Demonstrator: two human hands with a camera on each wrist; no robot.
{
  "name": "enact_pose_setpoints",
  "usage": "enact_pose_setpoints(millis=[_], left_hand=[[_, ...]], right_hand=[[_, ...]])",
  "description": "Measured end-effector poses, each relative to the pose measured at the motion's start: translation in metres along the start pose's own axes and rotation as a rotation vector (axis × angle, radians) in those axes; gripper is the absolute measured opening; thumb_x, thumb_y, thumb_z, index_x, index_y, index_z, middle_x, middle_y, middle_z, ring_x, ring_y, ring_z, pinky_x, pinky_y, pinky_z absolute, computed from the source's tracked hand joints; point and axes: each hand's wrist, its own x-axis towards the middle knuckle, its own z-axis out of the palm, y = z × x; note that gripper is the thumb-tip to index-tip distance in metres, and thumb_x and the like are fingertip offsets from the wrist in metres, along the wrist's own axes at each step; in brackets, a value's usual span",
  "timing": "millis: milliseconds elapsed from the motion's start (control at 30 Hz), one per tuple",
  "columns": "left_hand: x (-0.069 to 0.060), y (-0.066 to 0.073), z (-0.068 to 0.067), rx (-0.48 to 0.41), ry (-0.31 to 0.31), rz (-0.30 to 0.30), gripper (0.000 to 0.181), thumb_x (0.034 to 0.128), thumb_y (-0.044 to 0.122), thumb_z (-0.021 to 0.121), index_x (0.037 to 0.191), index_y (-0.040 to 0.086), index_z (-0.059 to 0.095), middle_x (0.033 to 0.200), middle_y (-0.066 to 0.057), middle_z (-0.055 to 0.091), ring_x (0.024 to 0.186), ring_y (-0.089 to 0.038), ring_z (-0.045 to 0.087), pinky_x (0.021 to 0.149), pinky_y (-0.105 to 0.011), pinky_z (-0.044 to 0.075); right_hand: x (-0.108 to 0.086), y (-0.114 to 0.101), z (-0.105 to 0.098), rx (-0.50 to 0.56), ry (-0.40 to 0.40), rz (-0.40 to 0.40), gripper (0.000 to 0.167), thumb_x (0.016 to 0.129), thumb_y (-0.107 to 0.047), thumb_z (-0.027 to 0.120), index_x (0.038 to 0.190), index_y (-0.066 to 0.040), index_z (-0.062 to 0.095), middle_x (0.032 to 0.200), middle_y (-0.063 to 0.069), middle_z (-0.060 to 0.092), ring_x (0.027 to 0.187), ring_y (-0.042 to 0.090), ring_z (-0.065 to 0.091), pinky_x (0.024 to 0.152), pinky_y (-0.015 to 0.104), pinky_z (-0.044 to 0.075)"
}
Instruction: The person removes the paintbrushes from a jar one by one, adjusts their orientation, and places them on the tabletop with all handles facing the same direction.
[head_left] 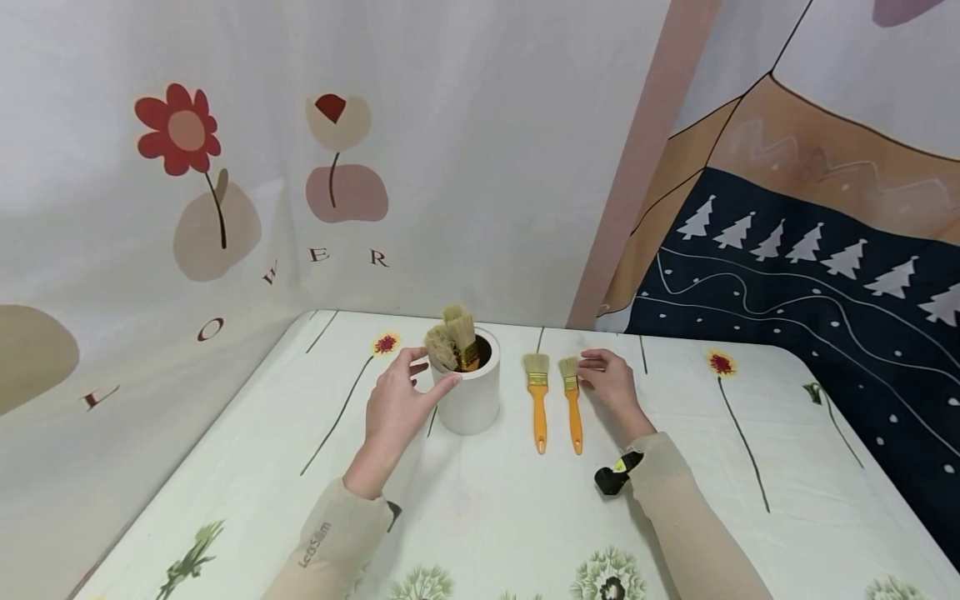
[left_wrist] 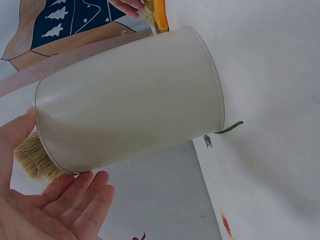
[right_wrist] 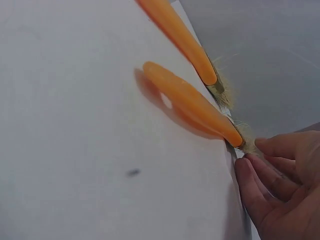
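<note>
A pale cloth backdrop [head_left: 487, 183] rises beyond both hands, with a navy panel [head_left: 757, 275] of white trees past the right hand. Below the hands spreads a white table [head_left: 465, 517] printed with flowers. Two beige sleeves [head_left: 697, 517] lead up to the wrists. The white holder [head_left: 468, 408] stands upright just to the right of the left hand [head_left: 397, 400], whose thumb and fingers part widely to hold the rim. The right hand [head_left: 615, 390] is well apart from it, with only a narrow gap between thumb and fingertips; these are at the bristles of the nearer brush [head_left: 574, 408], and whether they pinch it I cannot tell. That orange-handled brush lies flat to this hand's left, its handle towards the person. The wider brush [head_left: 539, 408] lies parallel beyond it, between the hands. More brushes [head_left: 462, 337] stand bristles-up in the holder, beside the left fingers. A black device [head_left: 611, 481] with a small yellow label sits by the right wrist; its print is too small to read. Dark letters "L O W E R" run along the backdrop, left of and beyond the left hand. Smallest, the lettering [head_left: 314, 544] below the left wrist resembles "LeaSlim", the third letter unclear.
</note>
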Motion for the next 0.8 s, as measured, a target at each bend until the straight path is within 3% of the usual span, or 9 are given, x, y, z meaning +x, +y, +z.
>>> enact_pose_setpoints(millis=[433,800], left_hand=[[0.000,0.000,0.000,0.010,0.003,-0.001,0.071,0.0828,0.052,0.076,0.135,0.008,0.055,0.132,-0.016,0.066,0.117,-0.031,0.067,0.082,-0.048,0.057],[0.000,0.000,0.000,0.008,0.004,0.002,0.071,0.0827,0.052,0.076,0.134,0.008,0.055,0.132,-0.017,0.066,0.116,-0.032,0.068,0.081,-0.048,0.057]], right_hand=[[-0.001,0.001,-0.007,-0.002,-0.001,0.002,0.035,0.096,-0.008,0.061,0.130,-0.001,0.059,0.126,0.021,0.065,0.108,0.028,0.067,0.080,0.021,0.059],[-0.006,-0.003,-0.011,-0.007,0.006,0.005,0.036,0.096,-0.010,0.060,0.132,-0.003,0.059,0.129,0.019,0.064,0.110,0.029,0.066,0.087,0.026,0.058]])
